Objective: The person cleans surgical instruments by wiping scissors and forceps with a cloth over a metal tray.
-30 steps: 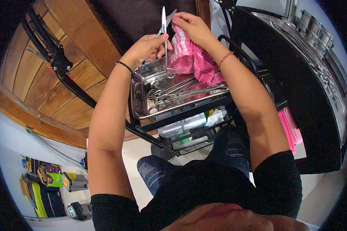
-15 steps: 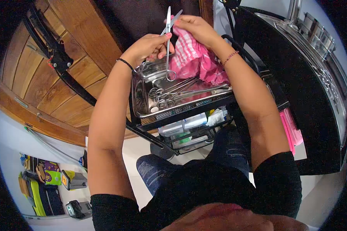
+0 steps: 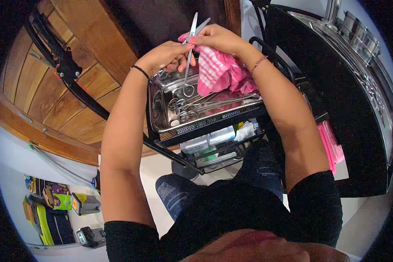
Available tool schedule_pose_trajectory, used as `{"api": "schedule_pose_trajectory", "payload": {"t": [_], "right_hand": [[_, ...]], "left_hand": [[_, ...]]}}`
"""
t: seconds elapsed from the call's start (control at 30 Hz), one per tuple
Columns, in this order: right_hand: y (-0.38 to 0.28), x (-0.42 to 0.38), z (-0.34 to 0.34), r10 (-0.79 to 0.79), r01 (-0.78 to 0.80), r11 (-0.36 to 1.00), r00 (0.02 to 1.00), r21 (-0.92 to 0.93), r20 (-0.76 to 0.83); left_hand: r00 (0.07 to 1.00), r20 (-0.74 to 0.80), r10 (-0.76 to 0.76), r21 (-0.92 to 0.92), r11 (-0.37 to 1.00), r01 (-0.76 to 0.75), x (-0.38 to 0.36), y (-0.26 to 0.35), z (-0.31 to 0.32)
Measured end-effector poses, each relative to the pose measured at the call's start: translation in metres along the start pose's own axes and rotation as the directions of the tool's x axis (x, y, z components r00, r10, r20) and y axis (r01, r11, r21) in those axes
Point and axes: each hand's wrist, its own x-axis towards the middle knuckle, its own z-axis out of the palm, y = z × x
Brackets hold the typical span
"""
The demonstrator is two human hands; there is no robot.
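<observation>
My left hand (image 3: 172, 56) is closed around a pair of metal scissors (image 3: 193, 26). The blades point up and stand apart, and a finger ring hangs below the hand. In my right hand (image 3: 216, 38) is a pink and white checked cloth (image 3: 218, 72), pinched near the scissors' pivot. A fold of it lies behind the blades, and the fingers of both hands meet there. Below them sits a steel tray (image 3: 160, 124). Several ring-handled instruments (image 3: 183, 111) lie in it, their far ends partly under the hanging cloth.
The tray rests on a black trolley (image 3: 174, 142) with packets on its lower shelf. On the right, a black table (image 3: 332, 87) bears a long steel tray of instruments (image 3: 371, 91) and a steel drum (image 3: 358, 41). A wooden door (image 3: 70, 100) stands at left.
The right hand has come down and left along the blades towards the pivot, bringing the cloth against the scissors. The scissors have shifted slightly and tilt a little more to the right.
</observation>
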Motion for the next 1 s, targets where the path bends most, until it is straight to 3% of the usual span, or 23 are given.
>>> {"api": "schedule_pose_trajectory", "payload": {"t": [0.1, 0.3, 0.43, 0.47, 0.6, 0.77, 0.93, 1.0], "right_hand": [[0.011, 0.007, -0.001, -0.020, 0.022, 1.000, 0.994, 0.011, -0.106], [0.019, 0.012, 0.000, -0.110, 0.135, 0.976, 0.983, 0.171, -0.148], [0.009, 0.007, 0.000, 0.171, -0.170, 0.982, 0.985, -0.080, 0.003], [0.009, 0.007, -0.001, 0.171, -0.170, 0.982, 0.985, -0.080, 0.001], [0.009, 0.009, -0.004, -0.091, 0.158, 0.941, 0.970, 0.300, -0.224], [0.024, 0.013, 0.002, -0.106, 0.114, 0.985, 0.992, 0.132, -0.063], [0.023, 0.016, -0.004, -0.100, 0.153, 0.957, 0.972, 0.246, -0.215], [0.022, 0.015, -0.004, -0.069, 0.096, 0.978, 0.987, 0.184, -0.148]], "left_hand": [[1.000, -0.020, -0.009, -0.017, 1.000, 0.009, 0.000, -0.001, -0.001], [1.000, -0.012, -0.001, 0.017, 1.000, 0.001, 0.001, -0.004, -0.001], [1.000, -0.008, 0.006, 0.019, 1.000, -0.006, 0.000, -0.003, -0.001], [1.000, -0.007, 0.007, 0.020, 1.000, -0.007, 0.000, -0.002, -0.001], [0.999, -0.047, -0.001, 0.061, 0.998, 0.004, -0.001, 0.000, 0.000], [1.000, -0.026, -0.003, 0.038, 0.999, 0.004, 0.000, -0.003, -0.001], [0.999, -0.035, 0.008, 0.033, 0.999, -0.007, 0.000, -0.004, -0.002], [0.999, -0.042, 0.012, 0.033, 0.999, -0.010, -0.001, -0.003, -0.001]]}}
